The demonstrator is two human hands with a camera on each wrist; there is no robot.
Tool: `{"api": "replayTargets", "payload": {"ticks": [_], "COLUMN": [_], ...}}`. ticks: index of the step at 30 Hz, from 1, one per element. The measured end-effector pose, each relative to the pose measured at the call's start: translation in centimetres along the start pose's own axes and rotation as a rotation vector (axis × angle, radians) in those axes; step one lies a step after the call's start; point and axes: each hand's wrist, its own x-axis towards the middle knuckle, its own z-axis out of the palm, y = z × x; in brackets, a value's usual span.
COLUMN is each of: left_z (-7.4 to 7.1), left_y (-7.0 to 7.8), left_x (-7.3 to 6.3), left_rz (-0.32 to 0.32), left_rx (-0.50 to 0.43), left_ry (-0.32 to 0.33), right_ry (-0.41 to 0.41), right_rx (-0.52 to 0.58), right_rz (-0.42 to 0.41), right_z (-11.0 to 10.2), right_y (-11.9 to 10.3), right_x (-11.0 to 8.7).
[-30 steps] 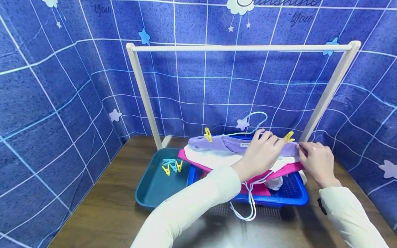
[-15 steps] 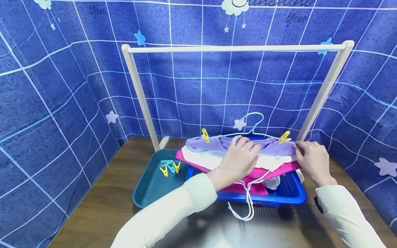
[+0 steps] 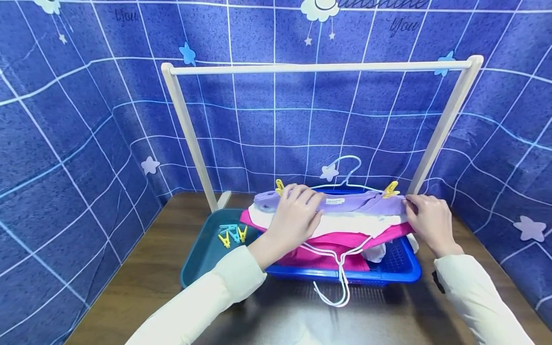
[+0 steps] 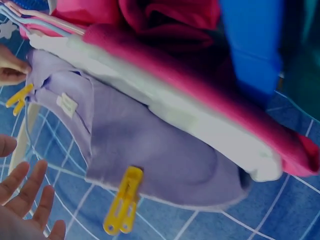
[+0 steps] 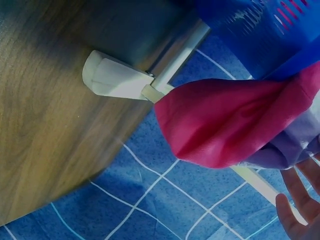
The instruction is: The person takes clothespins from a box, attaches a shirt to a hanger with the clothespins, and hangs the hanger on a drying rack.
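Observation:
A light purple shirt (image 3: 360,205) with a white neck label lies over a white garment (image 3: 345,223) and a pink one (image 3: 390,235). A pale blue hanger (image 3: 347,182) shows at its neckline, and yellow clothespins (image 4: 122,200) stand on both shoulders. My right hand (image 3: 431,221) pinches the purple shirt's right shoulder end. My left hand (image 3: 294,215) hovers over the left shoulder, hiding part of the shirt and the left clothespin's base; in the left wrist view its fingers (image 4: 30,192) are spread apart from the cloth. White hangers (image 3: 340,263) poke out in front.
A blue basket (image 3: 394,274) with more clothes sits below the garments. Left of it, a teal tray (image 3: 191,263) contains several yellow and turquoise clothespins (image 3: 233,234). A pale wooden rack's bar (image 3: 319,68) spans behind, its posts beside the basket and tray.
My left hand has moved left along the purple shirt, from near the right clothespin to the left one. The hanger hook has swung more upright. My right hand keeps its grip.

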Motion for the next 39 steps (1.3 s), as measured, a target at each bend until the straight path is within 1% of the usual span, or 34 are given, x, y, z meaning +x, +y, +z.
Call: {"api": "replayTargets", "payload": {"ticks": [5, 10, 15, 18, 21, 26, 30, 37, 39], "left_z": [-0.7, -1.4, -2.1, -2.2, -2.0, -1.2, -0.4, 0.9, 1.2], "left_y": [-1.1, -2.3, -3.6, -4.5, -5.4, -6.7, -7.5, -8.8, -9.3], "left_x": [-0.8, -1.5, -2.1, -2.5, -3.0, -3.8, -4.3, -5.1, -5.2], "left_rz": [-0.052, -0.086, -0.133, -0.177, -0.221, -0.280, -0.324, -0.418, -0.438], "left_rx": [-0.013, -0.042, -0.035, -0.037, -0.044, -0.031, -0.029, -0.048, -0.053], "left_ry": [0.003, 0.064, 0.113, 0.125, 0.123, 0.084, 0.042, -0.114, -0.145], "right_ry": [0.007, -0.009, -0.021, -0.027, -0.029, -0.020, -0.020, 0.009, 0.010], "right_rx": [-0.004, 0.000, -0.007, -0.009, -0.011, -0.018, -0.016, -0.004, -0.001], "right_rz": [-0.003, 0.018, 0.028, 0.032, 0.030, 0.024, 0.024, -0.002, -0.004], "right_z": [0.0, -0.1, -0.2, -0.2, -0.2, -0.2, -0.2, -0.3, -0.3], "right_y": [0.0, -0.1, -0.2, -0.3, -0.3, -0.2, -0.2, -0.2, -0.3], "right_x": [0.0, 0.0, 0.2, 0.2, 0.2, 0.1, 0.1, 0.2, 0.2]}}
